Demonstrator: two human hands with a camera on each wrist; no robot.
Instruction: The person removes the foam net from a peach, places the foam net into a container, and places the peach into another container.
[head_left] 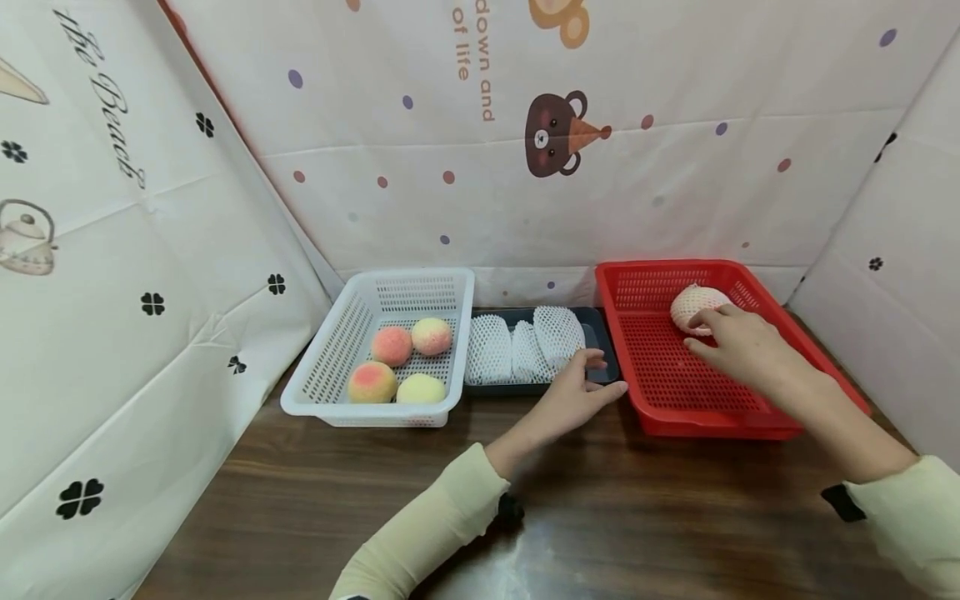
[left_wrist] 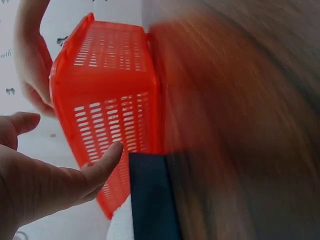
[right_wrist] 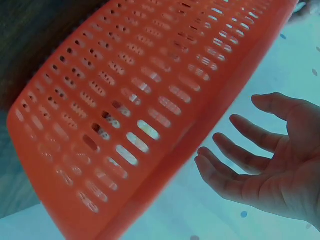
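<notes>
My right hand [head_left: 750, 346] is over the red basket [head_left: 652, 367], beside a round fruit in a foam net [head_left: 688, 307]. In the right wrist view its fingers are loosely bent, with nothing between them. Thumb and fingers apart, my left hand [head_left: 568, 398] holds nothing; it is near the front right corner of a dark tray [head_left: 603, 333]. Several white foam nets [head_left: 489, 350] lie in that tray. Behind the red basket's wall [left_wrist: 107, 115], part of the other hand shows in the left wrist view.
At the left stands a white basket [head_left: 318, 408] with several peaches [head_left: 372, 382] inside. The tray sits between the two baskets on a brown wooden table [head_left: 315, 500]. Printed white cloth [head_left: 375, 208] hangs behind and at both sides.
</notes>
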